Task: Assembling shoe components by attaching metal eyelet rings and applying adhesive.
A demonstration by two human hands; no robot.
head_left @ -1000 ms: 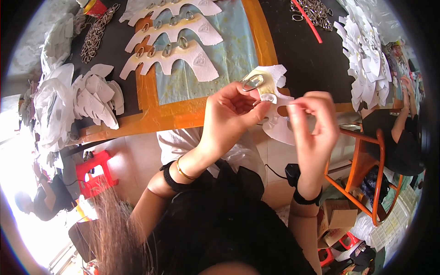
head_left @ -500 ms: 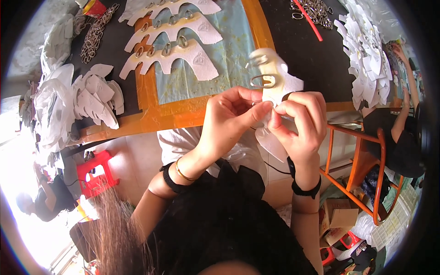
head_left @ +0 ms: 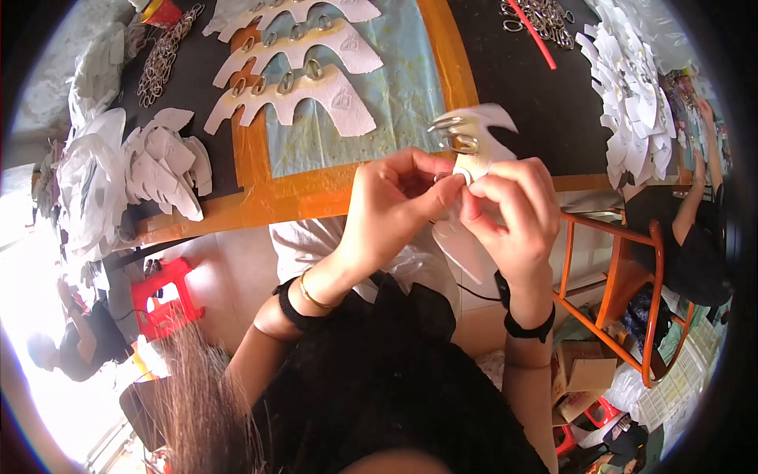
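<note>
In front of me I hold a white, soft-looking cut piece [head_left: 483,162] with metal oval rings [head_left: 456,134] on its yellowish strips. The thumb and fingers of my left hand [head_left: 401,197] pinch one strip, with part of a ring showing at the fingertips. Against it, my right hand [head_left: 512,207] grips the same piece, its fingers curled over. The pinched spot is partly hidden by the fingertips. Similar white pieces [head_left: 347,103], each with several rings along a scalloped edge, lie in rows on a blue sheet [head_left: 316,150].
Orange tape [head_left: 276,201] edges the table. At the left lie stacked white pieces [head_left: 166,162] and a ring pile [head_left: 162,67]; more rings [head_left: 545,28], a red stick [head_left: 535,35] and another white pile [head_left: 632,103] are on the right. An orange-framed chair [head_left: 654,316] stands right, a red stool [head_left: 170,292] left.
The held piece has tilted between my hands: its ringed upper end has dropped and swung over. Both hands stay nearly in place, still pinching it.
</note>
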